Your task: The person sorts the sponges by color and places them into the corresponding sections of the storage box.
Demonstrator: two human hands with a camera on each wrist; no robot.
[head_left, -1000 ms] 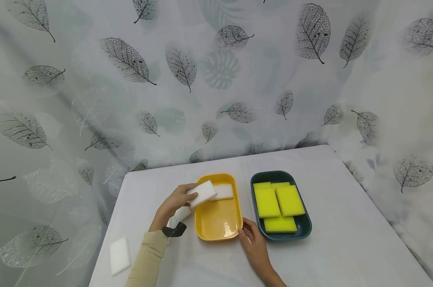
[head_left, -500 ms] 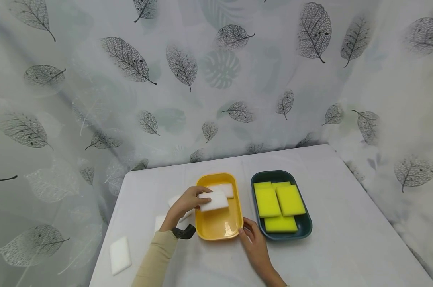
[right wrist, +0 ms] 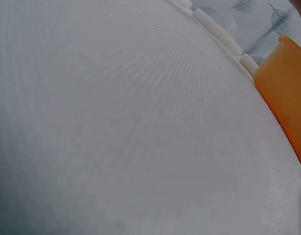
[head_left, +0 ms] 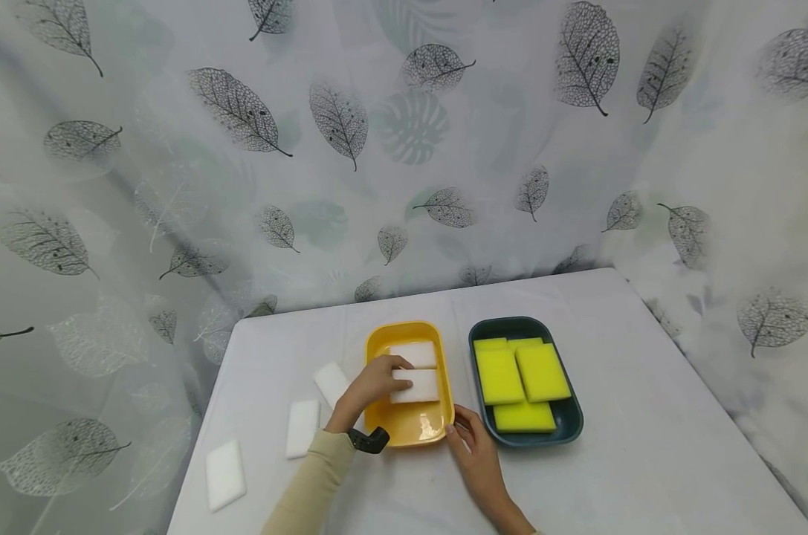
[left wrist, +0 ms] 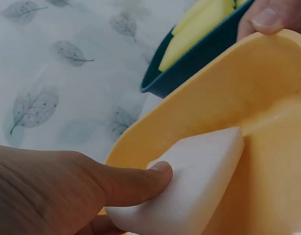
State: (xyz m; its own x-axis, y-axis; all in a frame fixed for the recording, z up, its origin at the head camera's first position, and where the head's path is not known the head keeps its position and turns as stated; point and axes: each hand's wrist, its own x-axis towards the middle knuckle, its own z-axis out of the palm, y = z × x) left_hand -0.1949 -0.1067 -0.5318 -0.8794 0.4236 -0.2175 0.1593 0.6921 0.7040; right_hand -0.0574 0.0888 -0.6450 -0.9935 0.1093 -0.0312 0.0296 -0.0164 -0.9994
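My left hand is inside the yellow tray, its thumb and fingers pinching a white sponge. In the left wrist view the thumb lies on top of that sponge, whose far end is near the tray wall. Just behind it, a second white sponge lies flat at the tray's far end. My right hand grips the tray's front right corner, its thumb on the rim. The right wrist view shows mostly white tabletop and the tray's outer side.
Three loose white sponges lie left of the tray: one beside it, a middle one and one near the table's left edge. A dark green tray with several yellow sponges stands close on the right. Leaf-print curtain hangs behind.
My left hand has carried the white sponge rightward from over the tray's left rim down into the tray, beside the other one. The right hand has stayed at the corner.
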